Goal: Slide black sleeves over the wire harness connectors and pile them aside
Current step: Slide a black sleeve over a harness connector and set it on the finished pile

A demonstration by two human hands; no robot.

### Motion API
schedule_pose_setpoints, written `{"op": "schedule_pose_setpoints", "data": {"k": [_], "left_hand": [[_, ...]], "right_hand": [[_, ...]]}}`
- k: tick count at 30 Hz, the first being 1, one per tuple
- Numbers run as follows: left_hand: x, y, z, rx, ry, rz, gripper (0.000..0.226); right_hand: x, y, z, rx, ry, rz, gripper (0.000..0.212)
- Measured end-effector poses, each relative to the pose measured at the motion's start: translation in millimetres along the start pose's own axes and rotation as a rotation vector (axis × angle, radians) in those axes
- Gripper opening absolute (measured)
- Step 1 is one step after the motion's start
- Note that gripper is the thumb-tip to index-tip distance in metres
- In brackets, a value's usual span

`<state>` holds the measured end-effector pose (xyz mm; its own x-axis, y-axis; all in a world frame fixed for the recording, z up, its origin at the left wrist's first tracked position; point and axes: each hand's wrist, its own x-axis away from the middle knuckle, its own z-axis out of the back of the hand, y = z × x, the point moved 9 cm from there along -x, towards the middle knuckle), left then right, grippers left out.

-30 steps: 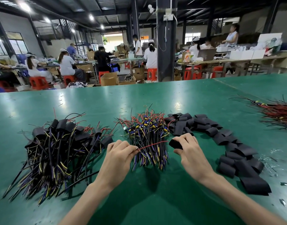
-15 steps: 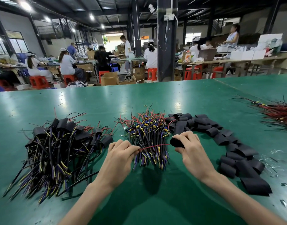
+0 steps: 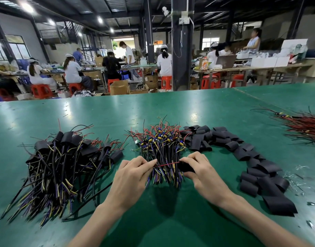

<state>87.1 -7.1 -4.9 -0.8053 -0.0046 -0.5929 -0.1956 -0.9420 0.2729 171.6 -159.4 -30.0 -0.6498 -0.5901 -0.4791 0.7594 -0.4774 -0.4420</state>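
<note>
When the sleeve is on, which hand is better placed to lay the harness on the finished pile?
Probably the left hand: it pinches the wire and lies nearest the finished pile; the right hand holds the sleeve.

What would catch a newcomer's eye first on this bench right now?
The left hand pinches a red wire leading to a black sleeve gripped by the right hand, at centre front. Just beyond sits a bare harness bundle, a sleeved pile to its left and loose sleeves trailing down its right.
</note>
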Motion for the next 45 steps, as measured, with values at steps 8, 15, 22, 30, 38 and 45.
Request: {"op": "schedule_pose_setpoints", "data": {"k": [8, 15, 22, 30, 38, 45], "left_hand": [[-0.8, -5.3, 6.2, 0.009, 0.088, 0.023, 0.009], [-1.5, -5.9, 10.6, 0.042, 0.158, 0.031, 0.010], [-1.0, -6.4, 6.8, 0.024, 0.123, 0.035, 0.013], [-0.9, -12.0, 4.4, -0.023, 0.107, 0.084, 0.011], [-1.2, -5.5, 8.8, -0.108, 0.139, 0.034, 0.014], [-0.5, 3.9, 14.2, -0.165, 0.193, -0.066, 0.010]], "right_hand": [[0.6, 1.4, -0.5, 0.012, 0.002, -0.002, 0.035], [0.3, 4.9, 2.9, 0.018, 0.045, -0.008, 0.034], [0.0, -2.0, 10.0, -0.016, 0.092, 0.027, 0.038], [2.7, -15.5, 12.3, -0.048, 0.105, 0.121, 0.045], [3.2, -23.0, 11.3, -0.043, 0.086, 0.133, 0.043], [4.5, -24.3, 13.3, -0.025, 0.111, 0.117, 0.042]]}}
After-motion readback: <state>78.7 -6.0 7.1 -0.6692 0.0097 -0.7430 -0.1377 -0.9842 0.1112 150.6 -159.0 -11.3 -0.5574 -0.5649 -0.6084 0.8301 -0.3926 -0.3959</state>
